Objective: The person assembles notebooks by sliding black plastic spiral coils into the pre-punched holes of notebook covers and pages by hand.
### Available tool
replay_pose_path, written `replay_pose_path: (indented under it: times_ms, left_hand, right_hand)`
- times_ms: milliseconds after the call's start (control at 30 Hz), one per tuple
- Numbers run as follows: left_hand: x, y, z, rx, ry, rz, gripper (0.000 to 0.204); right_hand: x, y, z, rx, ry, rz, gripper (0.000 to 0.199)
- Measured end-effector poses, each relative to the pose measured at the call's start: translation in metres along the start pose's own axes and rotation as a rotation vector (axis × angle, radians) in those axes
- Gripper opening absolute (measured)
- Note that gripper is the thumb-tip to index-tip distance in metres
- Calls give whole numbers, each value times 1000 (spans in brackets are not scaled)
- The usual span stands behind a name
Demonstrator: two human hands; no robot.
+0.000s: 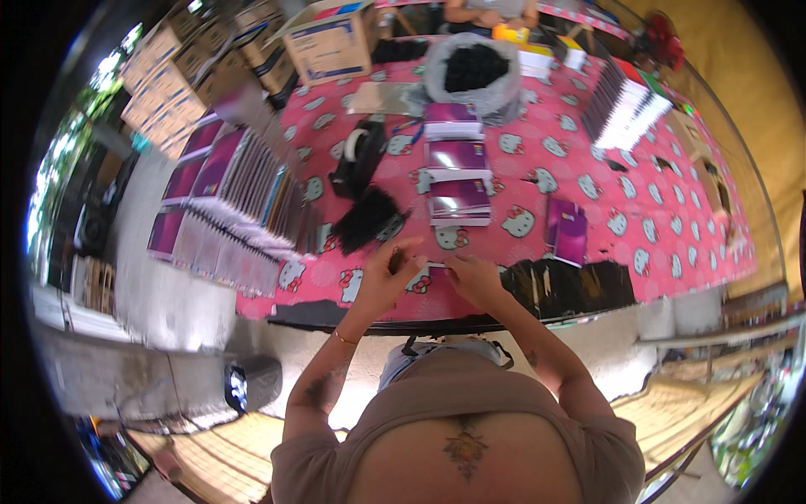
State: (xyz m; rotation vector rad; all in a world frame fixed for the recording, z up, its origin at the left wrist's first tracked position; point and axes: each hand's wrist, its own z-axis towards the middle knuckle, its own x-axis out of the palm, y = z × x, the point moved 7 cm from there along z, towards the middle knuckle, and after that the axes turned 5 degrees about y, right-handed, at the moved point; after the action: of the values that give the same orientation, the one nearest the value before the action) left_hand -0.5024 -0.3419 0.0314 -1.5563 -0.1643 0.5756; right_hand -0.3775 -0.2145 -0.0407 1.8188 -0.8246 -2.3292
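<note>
My left hand (388, 275) is over the table's near edge, its thumb and fingers apart and nothing clearly held. Close beside it, my right hand (476, 280) has its fingers bent round a small purple piece (438, 272), mostly hidden; whether it is a booklet or a card I cannot tell. Ahead of both hands stands a row of purple booklet stacks (459, 197) with white page edges. Left of that row lies a black bristly bundle (369, 221), and behind it a black tape dispenser (359, 155). Two purple booklets (567, 231) lie to the right.
Tall stacks of spiral-bound notebooks (239, 185) fill the left side. A large plastic bag (437, 71) holding black stuff stands at the back, near an open carton (327, 50). More booklet stacks (625, 105) rise at the far right. A person (491, 13) sits across the pink patterned table (537, 155).
</note>
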Motion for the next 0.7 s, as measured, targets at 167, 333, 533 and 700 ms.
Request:
replay_pose_path:
  times_ms: [167, 333, 533, 700]
  left_hand:
    - [41, 58, -2, 335, -45, 597, 46]
    - [75, 78, 11, 244, 170, 490, 44]
    - [82, 89, 11, 256, 84, 572, 43]
    - [93, 76, 13, 220, 76, 556, 41]
  right_hand:
    - [5, 5, 3, -37, 27, 27, 26]
    - [-17, -12, -16, 3, -161, 25, 34]
    - [-12, -56, -48, 126, -260, 692, 38]
    - [10, -69, -54, 238, -278, 989, 39]
